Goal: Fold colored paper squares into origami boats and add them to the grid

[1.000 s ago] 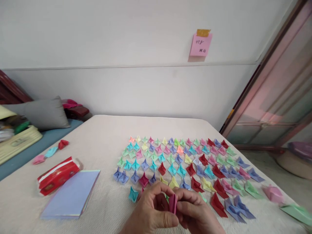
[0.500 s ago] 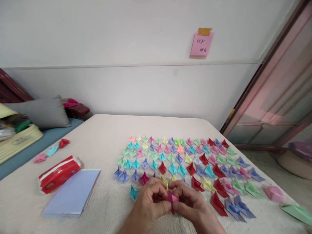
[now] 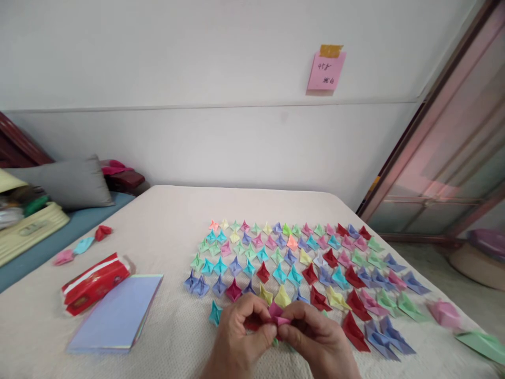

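Note:
Between my two hands, at the near edge of the rows, is a small pink folded paper boat [image 3: 279, 319]. My left hand [image 3: 243, 334] pinches its left side between thumb and fingers. On the other side, my right hand [image 3: 313, 334] pinches it the same way, and the two thumbs almost meet. Just beyond my fingers stand yellow paper boats [image 3: 282, 297]. A turquoise one [image 3: 215, 313] lies left of my left hand, and a dark red one [image 3: 354, 331] lies right of my right hand. Pieces under my hands are partly hidden.
Rows of coloured paper boats [image 3: 290, 257] cover the right half of the cream cloth [image 3: 173, 210]. To the left lie a stack of lilac paper [image 3: 118, 313], a red tissue pack [image 3: 96, 282] and several crumpled paper pieces [image 3: 84, 244]. A pink block [image 3: 445, 314] sits far right.
Both hands have shifted slightly downward and tilted the pink paper boat, so its upper edge faces me more. The yellow boats behind my fingers now show more fully.

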A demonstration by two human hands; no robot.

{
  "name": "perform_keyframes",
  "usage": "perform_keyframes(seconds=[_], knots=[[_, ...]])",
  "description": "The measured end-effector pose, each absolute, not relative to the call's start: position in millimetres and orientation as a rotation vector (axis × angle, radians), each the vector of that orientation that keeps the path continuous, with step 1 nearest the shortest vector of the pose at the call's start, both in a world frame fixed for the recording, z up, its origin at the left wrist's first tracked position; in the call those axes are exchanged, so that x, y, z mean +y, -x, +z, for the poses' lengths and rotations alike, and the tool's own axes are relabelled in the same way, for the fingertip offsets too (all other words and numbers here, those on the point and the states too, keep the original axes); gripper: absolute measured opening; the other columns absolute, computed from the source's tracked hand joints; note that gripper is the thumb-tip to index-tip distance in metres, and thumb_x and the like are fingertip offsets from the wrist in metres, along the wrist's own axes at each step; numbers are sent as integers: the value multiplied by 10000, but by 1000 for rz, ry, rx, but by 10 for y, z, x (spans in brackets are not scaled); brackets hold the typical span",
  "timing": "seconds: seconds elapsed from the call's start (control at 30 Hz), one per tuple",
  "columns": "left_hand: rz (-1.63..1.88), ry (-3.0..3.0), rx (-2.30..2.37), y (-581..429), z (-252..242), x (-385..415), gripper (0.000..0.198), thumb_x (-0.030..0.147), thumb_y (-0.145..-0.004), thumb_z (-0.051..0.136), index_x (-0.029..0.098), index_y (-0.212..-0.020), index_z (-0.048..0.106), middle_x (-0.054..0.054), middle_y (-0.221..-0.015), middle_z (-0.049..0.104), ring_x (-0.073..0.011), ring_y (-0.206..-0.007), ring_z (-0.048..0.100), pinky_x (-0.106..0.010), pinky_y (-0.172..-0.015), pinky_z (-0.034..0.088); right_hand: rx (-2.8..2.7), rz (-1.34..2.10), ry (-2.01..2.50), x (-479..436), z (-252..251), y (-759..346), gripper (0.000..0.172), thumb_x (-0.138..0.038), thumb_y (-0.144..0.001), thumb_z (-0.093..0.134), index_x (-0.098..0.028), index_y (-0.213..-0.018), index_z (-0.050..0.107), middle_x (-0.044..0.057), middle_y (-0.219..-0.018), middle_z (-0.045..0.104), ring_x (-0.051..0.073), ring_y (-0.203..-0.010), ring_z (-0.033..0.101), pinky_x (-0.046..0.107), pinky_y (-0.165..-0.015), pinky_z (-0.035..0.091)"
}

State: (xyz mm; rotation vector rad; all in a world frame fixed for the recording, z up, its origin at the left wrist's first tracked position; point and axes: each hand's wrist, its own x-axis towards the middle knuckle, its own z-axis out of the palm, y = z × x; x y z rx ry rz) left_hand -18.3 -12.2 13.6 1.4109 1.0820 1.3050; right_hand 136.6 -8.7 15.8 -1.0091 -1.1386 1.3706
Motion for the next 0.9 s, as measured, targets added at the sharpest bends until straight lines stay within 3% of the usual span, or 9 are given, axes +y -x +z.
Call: perform_keyframes(seconds=[0.2, 0.33, 0.47, 0.7, 0.9], knots=[[1266, -1257, 1022, 184, 121, -116, 146, 239, -783, 664, 167, -674, 598, 17, -636, 549, -108, -564, 451, -219, -530, 346, -1027, 1550, 990, -52, 184, -1385, 182, -319, -653, 860, -217, -627, 712, -21, -587, 625, 126, -582, 551, 225, -580, 455], [1306, -1612, 986, 251, 251, -133, 75, 174, -796, 693, 178, -726, 666, -33, -784, 653, -153, -705, 593, -238, -634, 442, -1368, 1371, 939, -14, 253, -1511, 123, -288, -724, 809, -237, -640, 734, 14, -689, 656, 172, -660, 595, 273, -625, 476], [1224, -1967, 972, 310, 389, -151, 63, 164, -864, 655, 192, -862, 711, -89, -935, 684, -192, -830, 663, -273, -740, 508, -1732, 1018, 871, -31, 328, -1606, 129, -210, -850, 686, -282, -786, 772, 37, -786, 658, 189, -720, 632, 278, -648, 484], [867, -2143, 1031, 316, 405, -125, 170, 265, -896, 635, 143, -827, 731, -118, -858, 686, -213, -783, 661, -289, -712, 502, -1903, 966, 900, -50, 305, -1581, 150, -168, -875, 626, -240, -750, 668, 21, -755, 654, 170, -700, 634, 252, -642, 478], [1045, -1910, 1028, 312, 316, -135, 202, 360, -849, 697, 165, -797, 700, -75, -825, 680, -197, -774, 642, -283, -713, 462, -1824, 1073, 1070, -61, 324, -1553, 138, -168, -827, 625, -233, -707, 600, -12, -712, 624, 167, -679, 594, 251, -628, 442]])
